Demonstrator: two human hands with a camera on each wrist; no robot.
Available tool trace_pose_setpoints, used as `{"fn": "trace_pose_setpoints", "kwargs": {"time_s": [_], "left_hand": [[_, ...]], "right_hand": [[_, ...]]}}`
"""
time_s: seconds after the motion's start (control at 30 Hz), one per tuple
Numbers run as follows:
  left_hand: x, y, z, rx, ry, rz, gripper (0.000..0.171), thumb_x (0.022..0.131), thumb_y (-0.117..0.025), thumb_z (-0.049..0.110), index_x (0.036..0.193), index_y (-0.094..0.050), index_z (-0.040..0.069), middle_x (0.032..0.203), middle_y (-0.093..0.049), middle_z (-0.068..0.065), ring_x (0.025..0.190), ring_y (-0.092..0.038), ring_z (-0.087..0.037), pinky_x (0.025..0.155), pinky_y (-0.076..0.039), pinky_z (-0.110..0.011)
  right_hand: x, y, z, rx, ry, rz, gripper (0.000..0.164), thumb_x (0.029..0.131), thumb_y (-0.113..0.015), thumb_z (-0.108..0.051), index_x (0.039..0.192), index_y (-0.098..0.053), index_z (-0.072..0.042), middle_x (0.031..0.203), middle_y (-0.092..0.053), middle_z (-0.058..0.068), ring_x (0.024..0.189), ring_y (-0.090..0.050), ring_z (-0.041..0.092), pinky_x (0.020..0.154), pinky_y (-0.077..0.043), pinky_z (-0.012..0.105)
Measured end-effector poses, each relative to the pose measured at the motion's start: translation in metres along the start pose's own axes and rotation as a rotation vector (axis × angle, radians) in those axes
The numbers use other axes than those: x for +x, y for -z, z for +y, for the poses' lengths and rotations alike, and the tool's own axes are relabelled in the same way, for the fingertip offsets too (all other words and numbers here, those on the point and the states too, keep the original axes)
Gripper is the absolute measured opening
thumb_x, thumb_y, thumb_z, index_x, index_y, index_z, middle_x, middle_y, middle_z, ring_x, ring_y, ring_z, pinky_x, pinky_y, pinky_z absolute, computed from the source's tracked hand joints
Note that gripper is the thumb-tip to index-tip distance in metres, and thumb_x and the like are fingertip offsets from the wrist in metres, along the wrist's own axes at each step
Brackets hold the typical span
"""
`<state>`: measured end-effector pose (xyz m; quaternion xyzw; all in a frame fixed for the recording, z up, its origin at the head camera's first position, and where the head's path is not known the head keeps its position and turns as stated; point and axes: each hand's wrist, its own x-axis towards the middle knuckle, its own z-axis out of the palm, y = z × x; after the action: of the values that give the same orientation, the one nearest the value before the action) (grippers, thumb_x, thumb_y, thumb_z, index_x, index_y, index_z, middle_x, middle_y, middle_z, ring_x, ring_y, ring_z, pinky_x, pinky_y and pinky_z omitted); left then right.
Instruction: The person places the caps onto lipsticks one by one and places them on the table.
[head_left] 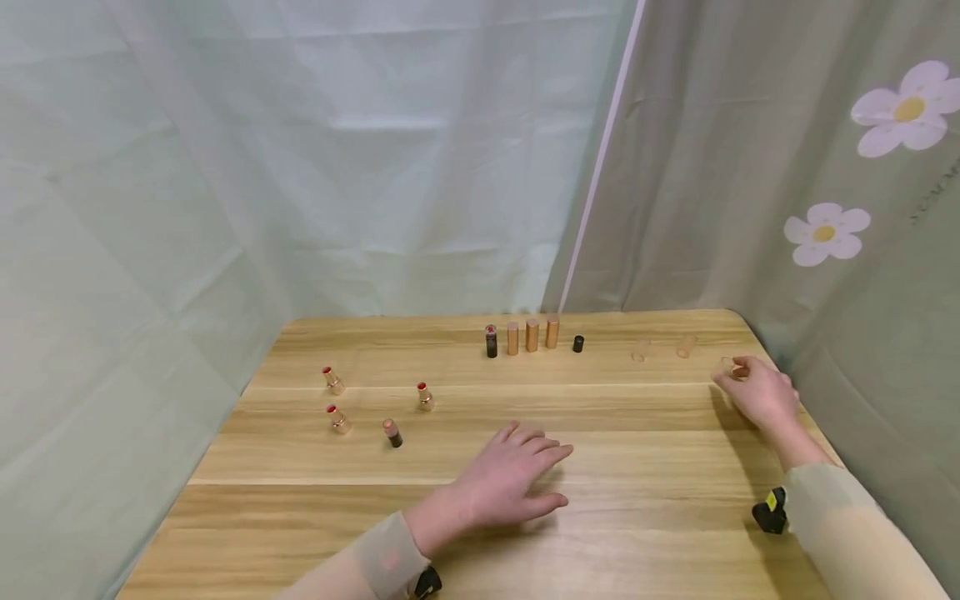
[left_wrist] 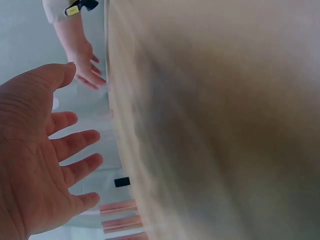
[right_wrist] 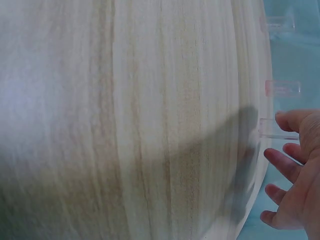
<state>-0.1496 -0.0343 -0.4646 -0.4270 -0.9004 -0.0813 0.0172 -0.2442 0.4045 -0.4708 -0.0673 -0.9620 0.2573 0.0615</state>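
My right hand (head_left: 761,392) is at the table's right side, its thumb and forefinger beside a clear cap (head_left: 726,365). In the right wrist view that clear cap (right_wrist: 277,130) stands between thumb and forefinger, the fingers spread apart; any contact is hard to make out. Two more clear caps (head_left: 640,350) (head_left: 686,346) stand to its left. My left hand (head_left: 506,479) is over the middle of the table, fingers spread, holding nothing. Left of it are three gold-based lipsticks (head_left: 425,397) (head_left: 338,419) (head_left: 333,381) and a black-based lipstick (head_left: 393,432).
Along the back stand a black tube (head_left: 491,343) with a clear top, three copper-coloured caps (head_left: 532,336) and a small black cap (head_left: 578,343). Fabric curtains (head_left: 420,167) hang behind and beside the wooden table (head_left: 600,417).
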Motion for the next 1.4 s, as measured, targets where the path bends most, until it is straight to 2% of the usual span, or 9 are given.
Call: {"fn": "trace_pose_setpoints", "kwargs": {"time_s": [0.27,0.47,0.63,0.83,1.03,1.27,1.33,1.4], "left_hand": [[-0.004,-0.011,0.008,-0.06,0.027,-0.026,0.065,0.101,-0.054,0.058,0.154,-0.046,0.023,0.146,-0.056,0.008,0.14,-0.045,-0.02,0.12,-0.023,-0.056],[-0.005,-0.015,0.009,-0.092,0.025,-0.022,0.064,0.101,-0.053,0.058,0.154,-0.046,0.024,0.146,-0.055,0.009,0.141,-0.043,-0.019,0.12,-0.023,-0.056],[-0.004,-0.016,0.009,-0.085,0.02,-0.012,0.063,0.101,-0.054,0.058,0.154,-0.047,0.024,0.146,-0.055,0.009,0.141,-0.043,-0.019,0.12,-0.023,-0.055],[-0.006,-0.016,0.007,-0.063,0.031,-0.001,0.063,0.1,-0.056,0.057,0.153,-0.048,0.023,0.145,-0.056,0.008,0.14,-0.045,-0.019,0.119,-0.025,-0.056],[-0.007,-0.014,0.002,-0.071,0.054,-0.002,0.063,0.1,-0.057,0.056,0.153,-0.048,0.023,0.146,-0.056,0.007,0.14,-0.045,-0.021,0.119,-0.024,-0.056],[-0.011,-0.011,-0.007,-0.083,0.09,-0.002,0.062,0.1,-0.059,0.054,0.153,-0.049,0.023,0.146,-0.055,0.006,0.14,-0.045,-0.022,0.118,-0.024,-0.058],[-0.013,-0.01,-0.009,-0.086,0.105,-0.002,0.061,0.1,-0.059,0.054,0.151,-0.051,0.023,0.146,-0.056,0.005,0.139,-0.046,-0.023,0.118,-0.024,-0.058],[-0.016,-0.009,-0.012,-0.082,0.113,0.005,0.059,0.1,-0.059,0.054,0.149,-0.054,0.023,0.146,-0.056,0.004,0.138,-0.046,-0.023,0.118,-0.025,-0.059]], "right_hand": [[0.006,0.0,0.0,0.03,-0.022,0.007,0.067,0.102,-0.057,-0.045,0.141,-0.048,0.009,0.133,-0.059,0.03,0.12,-0.045,0.057,0.091,-0.029,0.07],[0.009,0.001,0.0,0.016,-0.019,0.011,0.063,0.102,-0.057,-0.043,0.139,-0.051,0.008,0.131,-0.06,0.03,0.118,-0.053,0.05,0.09,-0.035,0.064],[0.008,-0.001,0.001,0.013,-0.02,0.031,0.052,0.101,-0.059,-0.04,0.13,-0.059,0.004,0.126,-0.063,0.028,0.111,-0.057,0.047,0.083,-0.037,0.06],[0.004,-0.002,-0.005,0.047,-0.021,0.054,0.048,0.101,-0.06,-0.038,0.129,-0.062,0.001,0.127,-0.064,0.027,0.112,-0.058,0.046,0.086,-0.038,0.059],[-0.003,-0.003,-0.016,0.114,0.006,0.047,0.049,0.101,-0.061,-0.038,0.13,-0.062,0.002,0.126,-0.064,0.027,0.114,-0.057,0.046,0.088,-0.041,0.057],[-0.02,-0.008,-0.034,0.223,0.055,-0.011,0.054,0.102,-0.061,-0.042,0.132,-0.06,0.003,0.127,-0.062,0.028,0.117,-0.056,0.045,0.091,-0.043,0.055],[-0.026,-0.014,-0.041,0.251,0.078,-0.023,0.052,0.102,-0.063,-0.039,0.131,-0.061,0.004,0.125,-0.062,0.027,0.116,-0.058,0.044,0.09,-0.044,0.052],[-0.033,-0.02,-0.049,0.282,0.1,-0.038,0.051,0.101,-0.065,-0.037,0.13,-0.062,0.004,0.124,-0.064,0.026,0.116,-0.059,0.042,0.089,-0.047,0.043]]}}
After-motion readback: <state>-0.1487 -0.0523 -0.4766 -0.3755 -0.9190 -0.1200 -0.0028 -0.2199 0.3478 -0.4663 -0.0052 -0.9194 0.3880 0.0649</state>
